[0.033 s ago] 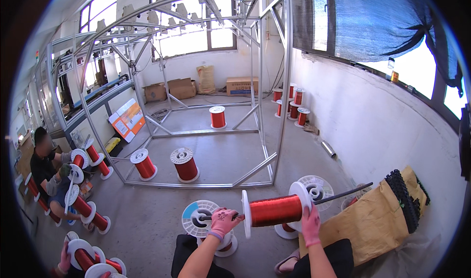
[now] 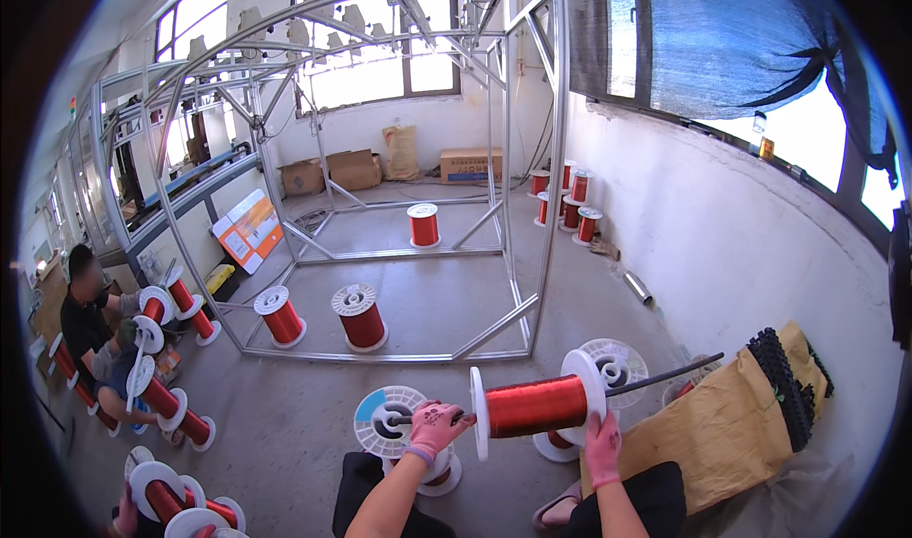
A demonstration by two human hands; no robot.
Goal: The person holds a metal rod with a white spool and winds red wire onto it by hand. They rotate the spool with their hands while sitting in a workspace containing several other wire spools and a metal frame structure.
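A spool of red wire [image 2: 537,406] with white flanges lies sideways in front of me, a dark rod [image 2: 665,374] running through its core. My left hand [image 2: 438,428], in a pink glove, is closed around the rod just left of the spool. Below the right flange [image 2: 585,386], my right hand [image 2: 602,448], also pink-gloved, grips the flange's lower edge with bent fingers. Under the rod's left end stands a spool with a blue patch on its white flange [image 2: 372,410]. Another white-flanged spool [image 2: 616,356] stands behind the right flange, partly hidden.
Ahead stands a metal frame [image 2: 408,358], with red wire spools [image 2: 361,319] on the floor within it. Brown sheeting [image 2: 722,434] lies at my right by the wall. At left a co-worker [image 2: 90,310] sits among spools; another person's gloved hand [image 2: 125,508] is at the lower left.
My right hand has slipped slightly lower on the right flange, its fingers now more bent. The spool and my left hand have hardly moved.
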